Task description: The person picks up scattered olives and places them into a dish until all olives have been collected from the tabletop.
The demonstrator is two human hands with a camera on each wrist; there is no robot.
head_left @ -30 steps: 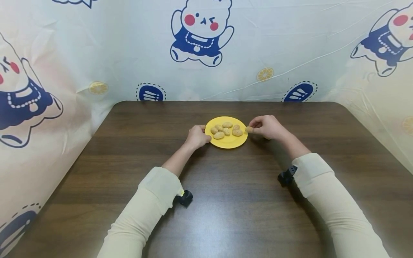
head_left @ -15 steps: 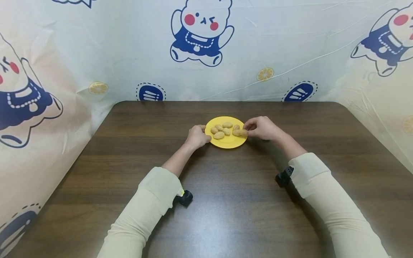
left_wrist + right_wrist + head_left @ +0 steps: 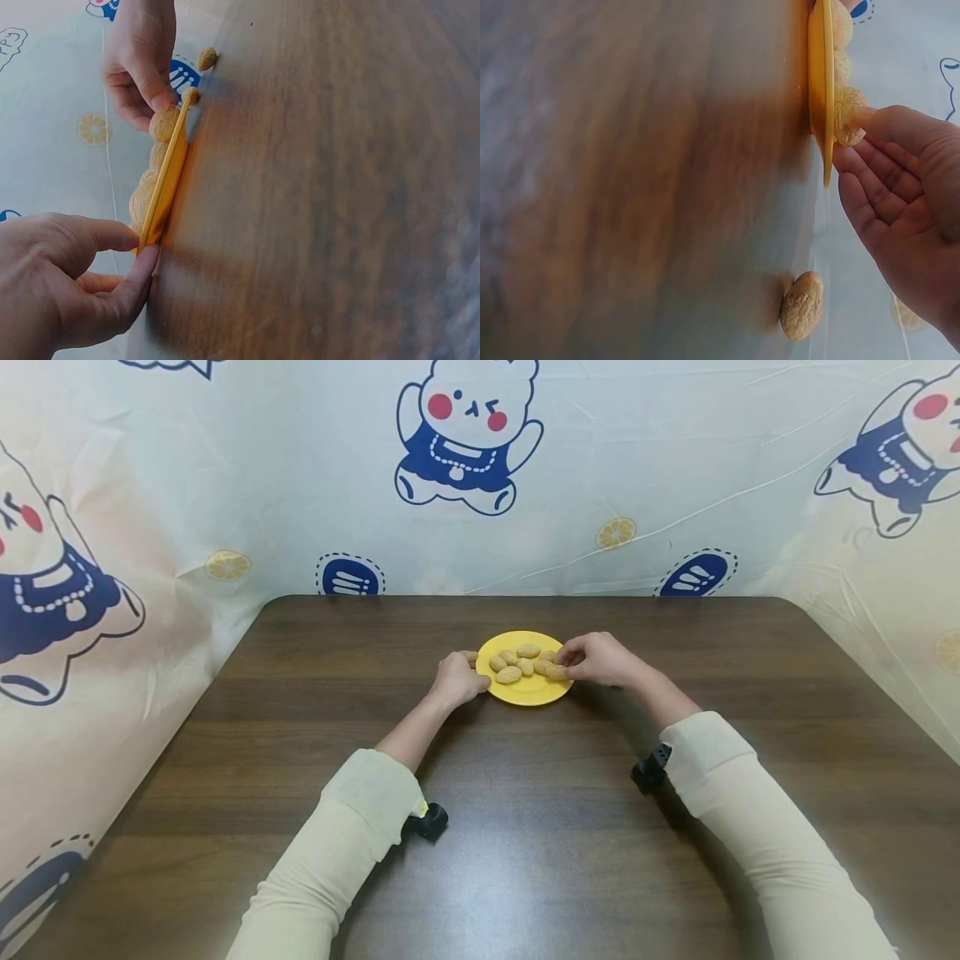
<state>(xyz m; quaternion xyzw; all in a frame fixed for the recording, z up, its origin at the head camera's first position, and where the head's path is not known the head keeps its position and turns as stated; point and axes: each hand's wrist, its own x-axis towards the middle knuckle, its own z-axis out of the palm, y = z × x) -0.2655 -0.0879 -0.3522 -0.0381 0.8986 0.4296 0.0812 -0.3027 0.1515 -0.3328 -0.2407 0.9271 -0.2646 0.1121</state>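
On the far part of the table a yellow plate [image 3: 525,697] bears several tan, wrinkled walnuts [image 3: 508,675]. My left hand [image 3: 457,679] pinches the plate's left rim, thumb on one face and fingers on the other, as the left wrist view shows. Over the right side of the plate, my right hand [image 3: 606,660] pinches a walnut [image 3: 848,116] between thumb and fingers. This walnut is low over the plate, close beside the others. Another walnut [image 3: 802,306] lies loose on the table to the right of the plate; in the head view the right hand hides it.
The brown wooden table [image 3: 480,827] spreads out in front of the plate. Behind its far edge hangs a printed cloth [image 3: 300,460] with cartoon figures. A small black camera [image 3: 651,768] sits at the right wrist, and another camera [image 3: 431,821] at the left.
My right hand has moved left with its walnut, from the plate's right edge to over the plate among the other walnuts. The left hand has stayed at the rim.
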